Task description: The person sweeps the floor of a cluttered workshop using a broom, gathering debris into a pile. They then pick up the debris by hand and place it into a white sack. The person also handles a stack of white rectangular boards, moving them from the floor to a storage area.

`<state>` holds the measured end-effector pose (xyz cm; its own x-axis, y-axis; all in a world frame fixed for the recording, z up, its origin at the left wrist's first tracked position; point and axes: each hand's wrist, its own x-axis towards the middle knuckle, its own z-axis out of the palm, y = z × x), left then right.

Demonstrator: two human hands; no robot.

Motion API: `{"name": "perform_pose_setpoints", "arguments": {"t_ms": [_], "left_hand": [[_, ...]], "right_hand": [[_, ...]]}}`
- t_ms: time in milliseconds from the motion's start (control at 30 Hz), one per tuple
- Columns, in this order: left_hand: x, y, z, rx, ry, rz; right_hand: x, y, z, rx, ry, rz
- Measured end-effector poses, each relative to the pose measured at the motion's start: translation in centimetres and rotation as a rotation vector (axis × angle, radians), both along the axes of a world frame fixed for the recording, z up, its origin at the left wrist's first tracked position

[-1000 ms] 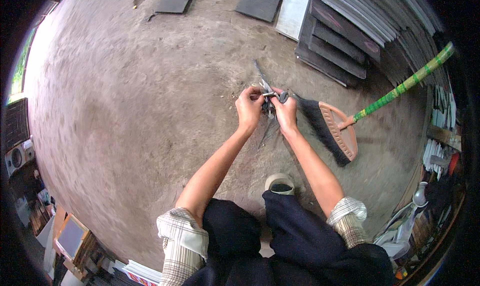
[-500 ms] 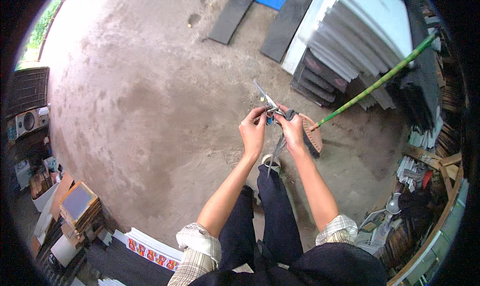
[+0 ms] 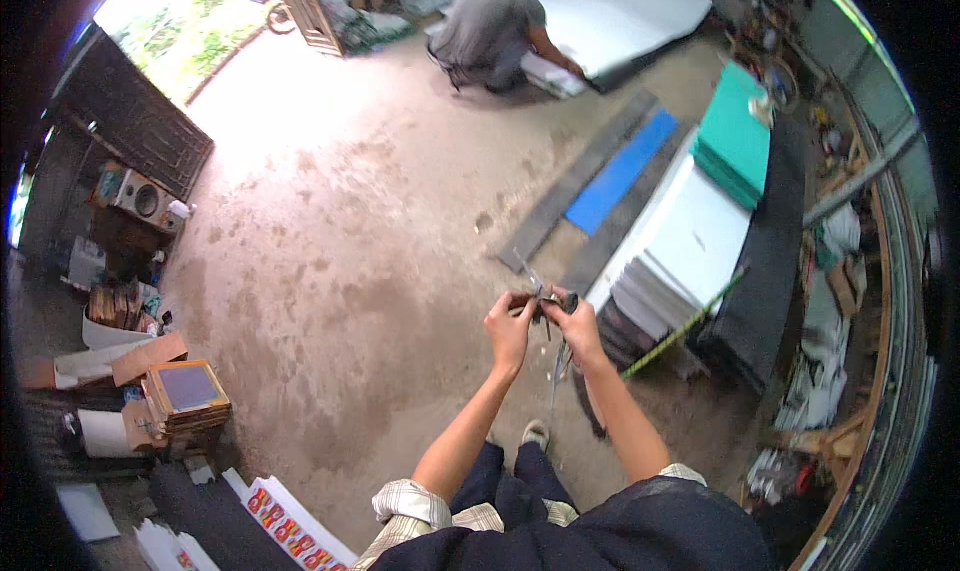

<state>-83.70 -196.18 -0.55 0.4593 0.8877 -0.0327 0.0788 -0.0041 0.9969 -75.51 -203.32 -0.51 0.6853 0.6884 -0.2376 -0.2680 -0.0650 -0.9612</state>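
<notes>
In front of my body, a bundle of thin grey and dark strips runs between both hands. My left hand pinches it with thumb and fingertips. My right hand is closed around it, with a dark end sticking out by the fingers. A pale, narrow piece points up and away from the fingertips, and long strips hang toward my feet. The exact kind of thing is too small and blurred to make out. Just beyond my right wrist is a broom's green and yellow handle; my right forearm partly hides its head.
Right of my hands stand stacks of white sheets and green sheets. A blue strip lies between dark boards. Farther off, a person in grey crouches by a large white sheet. Framed screens are piled at left.
My view has tilted up and farther out, bringing the crouching person and the doorway into sight. Both hands still work close together at the bundle, with the fingers slightly shifted.
</notes>
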Motion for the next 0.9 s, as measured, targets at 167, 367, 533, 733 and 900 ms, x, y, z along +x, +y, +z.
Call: {"name": "perform_pose_setpoints", "arguments": {"t_ms": [167,367,533,733,900], "left_hand": [[-1.2,7.0,1.3,0.131,-0.133,0.162],[-3.3,21.7,2.8,0.299,-0.126,0.321],[-5.1,35.6,5.4,0.208,-0.087,0.34],[-3.8,51.1,9.6,0.13,-0.152,0.351],[-0.1,63.1,10.4,0.214,-0.237,0.337]], "right_hand": [[-0.8,9.1,1.2,0.118,0.013,0.067],[-1.8,25.7,1.2,0.105,-0.056,0.157],[-2.6,40.1,3.2,0.13,-0.097,0.223],[-0.3,55.9,7.3,0.162,-0.158,0.296],[3.3,67.9,10.3,0.19,-0.208,0.337]]}}
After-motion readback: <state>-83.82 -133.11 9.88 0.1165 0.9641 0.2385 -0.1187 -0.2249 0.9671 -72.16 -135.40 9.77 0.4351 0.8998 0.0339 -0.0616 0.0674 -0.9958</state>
